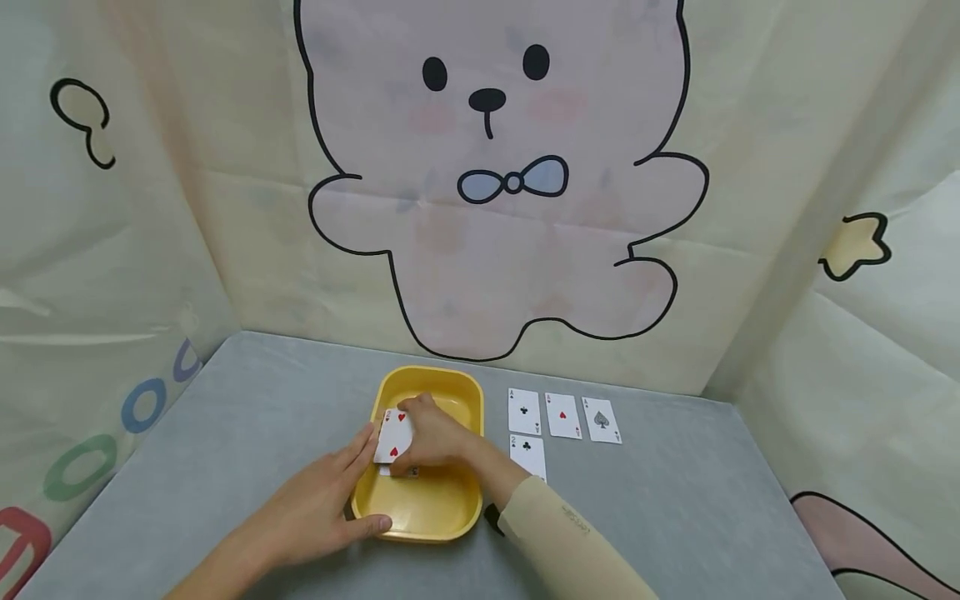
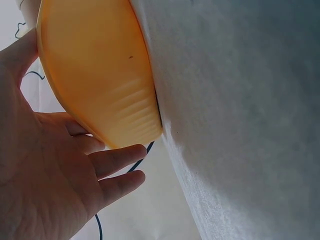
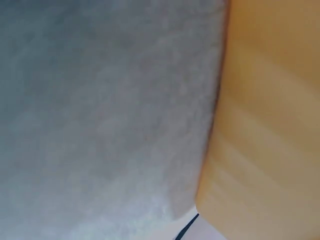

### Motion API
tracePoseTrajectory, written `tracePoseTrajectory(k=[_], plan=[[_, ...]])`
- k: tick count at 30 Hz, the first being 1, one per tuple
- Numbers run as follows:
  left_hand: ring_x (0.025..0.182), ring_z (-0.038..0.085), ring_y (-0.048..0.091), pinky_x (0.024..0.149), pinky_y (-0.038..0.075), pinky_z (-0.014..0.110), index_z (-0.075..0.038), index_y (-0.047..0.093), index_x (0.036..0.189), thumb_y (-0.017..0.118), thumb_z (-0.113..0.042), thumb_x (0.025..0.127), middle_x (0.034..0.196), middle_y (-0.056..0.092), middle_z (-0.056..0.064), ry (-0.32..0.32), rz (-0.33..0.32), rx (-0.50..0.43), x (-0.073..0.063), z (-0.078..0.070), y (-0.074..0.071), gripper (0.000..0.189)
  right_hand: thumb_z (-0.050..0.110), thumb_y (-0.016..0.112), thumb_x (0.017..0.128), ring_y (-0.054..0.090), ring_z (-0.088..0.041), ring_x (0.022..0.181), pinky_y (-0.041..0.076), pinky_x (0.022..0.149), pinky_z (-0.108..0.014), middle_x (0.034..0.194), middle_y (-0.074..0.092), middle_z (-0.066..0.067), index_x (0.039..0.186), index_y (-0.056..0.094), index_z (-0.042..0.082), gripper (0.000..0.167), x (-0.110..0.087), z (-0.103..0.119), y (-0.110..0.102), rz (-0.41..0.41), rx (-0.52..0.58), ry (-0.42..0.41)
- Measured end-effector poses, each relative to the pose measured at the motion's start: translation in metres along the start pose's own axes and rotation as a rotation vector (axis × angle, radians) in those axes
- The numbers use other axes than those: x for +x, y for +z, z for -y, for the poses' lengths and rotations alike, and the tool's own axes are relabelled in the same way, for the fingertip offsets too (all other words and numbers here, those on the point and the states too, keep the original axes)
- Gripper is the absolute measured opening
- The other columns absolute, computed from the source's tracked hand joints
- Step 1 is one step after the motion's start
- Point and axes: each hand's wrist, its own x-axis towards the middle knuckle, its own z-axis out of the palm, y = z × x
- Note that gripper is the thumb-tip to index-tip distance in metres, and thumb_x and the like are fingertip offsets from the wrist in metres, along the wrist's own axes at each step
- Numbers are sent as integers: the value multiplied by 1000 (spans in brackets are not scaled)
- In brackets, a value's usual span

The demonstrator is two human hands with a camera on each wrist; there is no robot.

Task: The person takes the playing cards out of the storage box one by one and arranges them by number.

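The outer ribbing of the yellow tray (image 2: 95, 65) is shown by the wrist views alone; above the tray, a hearts card (image 1: 392, 433) is pinched by the right hand (image 1: 435, 432); the rim is touched by the left hand (image 1: 322, 504), fingers straight; "2" is read on a clubs card (image 1: 528, 456); another card (image 1: 412, 472) is partly hidden.

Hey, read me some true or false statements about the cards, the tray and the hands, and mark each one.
1. The right hand holds a hearts card over the yellow tray. True.
2. The left hand is clear of the tray. False: it touches the tray's side.
3. The ace of clubs, ace of hearts and ace of spades lie in a row. True.
4. The two of clubs lies in the tray. False: it lies on the gray table.
5. The tray stands left of the aces in the head view. True.
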Motion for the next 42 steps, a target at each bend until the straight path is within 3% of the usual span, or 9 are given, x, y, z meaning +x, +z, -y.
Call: tracePoseTrajectory(k=[12,21,30,42], plan=[[136,40,55,108,48,54,-2,35,162,58,-78,92,169,31,13,-16,6,-7,-2,-1,-3,106,43,95,72,52,-10,102,47,90,-22,130,51,-2,150,53,10,94,-21,7,-22,-36,-70,-75],[135,40,55,108,47,54,-1,34,163,63,-74,91,169,32,13,-16,4,5,-1,-1,-2,107,45,92,73,50,-14,114,49,99,-29,139,49,-5,154,51,12,96,-45,7,-42,-46,-7,-91],[135,40,55,107,48,54,-3,35,162,60,-79,90,170,31,11,-35,6,4,0,-1,-2,108,45,91,73,47,-22,130,47,109,-44,146,49,-6,151,54,12,92,-66,-10,-54,-85,-4,-91],[134,40,56,107,48,54,1,38,160,68,-71,89,169,33,14,-29,-4,14,0,-2,-1,106,39,92,73,44,-24,133,46,111,-49,146,48,-6,148,56,12,87,-94,-36,-70,-141,-46,-78]])
